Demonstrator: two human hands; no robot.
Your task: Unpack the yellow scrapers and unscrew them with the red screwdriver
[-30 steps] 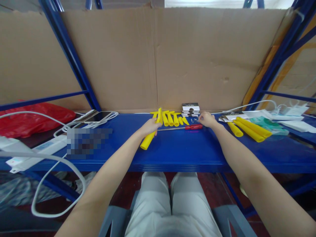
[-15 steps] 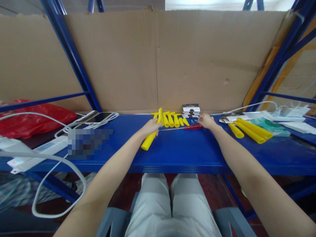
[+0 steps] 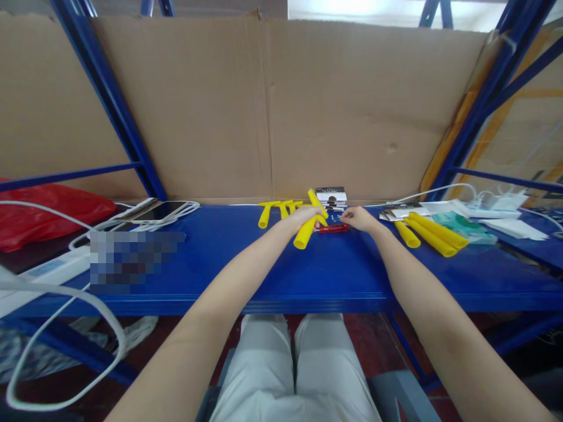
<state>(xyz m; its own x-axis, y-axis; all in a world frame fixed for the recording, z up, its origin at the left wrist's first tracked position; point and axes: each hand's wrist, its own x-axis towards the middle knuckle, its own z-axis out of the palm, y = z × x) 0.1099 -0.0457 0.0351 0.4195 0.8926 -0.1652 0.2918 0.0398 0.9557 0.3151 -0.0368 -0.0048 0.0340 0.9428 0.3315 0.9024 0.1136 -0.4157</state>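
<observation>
My left hand (image 3: 304, 219) is closed around a yellow T-shaped plastic handle (image 3: 304, 235), its hollow end tilted towards me. My right hand (image 3: 360, 219) is beside several tiny metal pieces, apparently screws (image 3: 335, 217), with its fingertips pinched together; whatever they hold is too small to make out. Between the hands lies a screwdriver (image 3: 333, 228) with a red grip, its shaft hidden by my left hand. Several more yellow T-shaped handles (image 3: 264, 218) stand in a row behind my left wrist. A stack of small black-and-white boxes (image 3: 331, 198) sits just beyond the screws.
Yellow tubes (image 3: 433, 234) rest at the right near a green packet (image 3: 466, 227) and white papers. On the left are white cables (image 3: 180, 212), a phone-like dark slab, a power strip (image 3: 53, 271) and a red bag (image 3: 53, 211). A cardboard sheet (image 3: 197, 117) backs the blue table (image 3: 264, 281).
My left hand has carried the yellow handle rightwards, close to the screws and my right hand. My right hand stays by the screws, fingers pinched. The view has shifted slightly.
</observation>
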